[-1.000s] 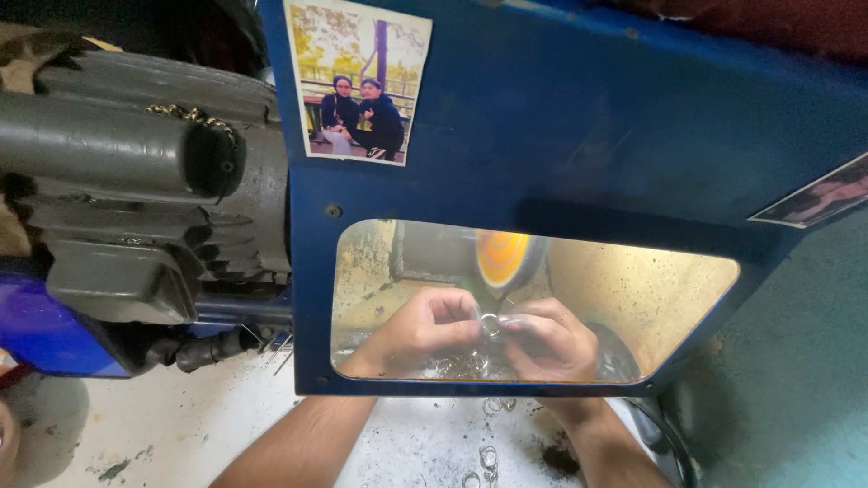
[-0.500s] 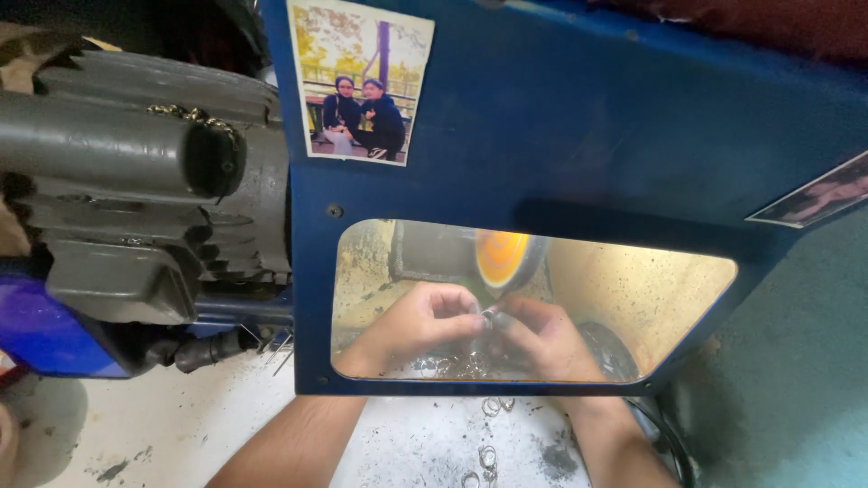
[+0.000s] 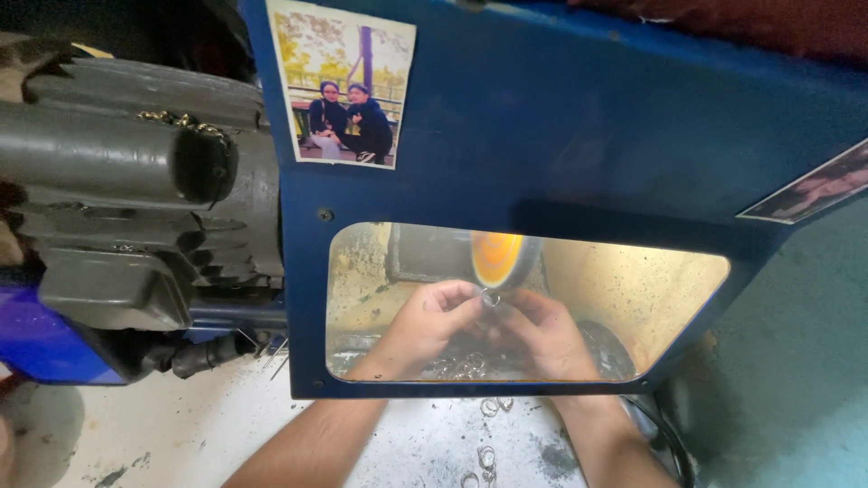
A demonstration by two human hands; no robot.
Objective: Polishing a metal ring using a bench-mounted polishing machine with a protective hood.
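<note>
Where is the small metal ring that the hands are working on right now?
In the head view, the ring sits centre frame behind the window, pinched between left hand and right hand, just below the orange wheel.

Both hands have lifted a little behind the window since a second ago. The left hand [image 3: 432, 321] and right hand [image 3: 541, 333] now press the small metal ring [image 3: 491, 298] right up against the orange polishing wheel [image 3: 497, 258], where earlier it sat lower.

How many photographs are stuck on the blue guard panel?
2. One photo of two seated people sits at the blue guard panel's upper left. A second photo is at the right edge, seen at a slant and cut off by the frame. Others may lie outside the view.
</note>
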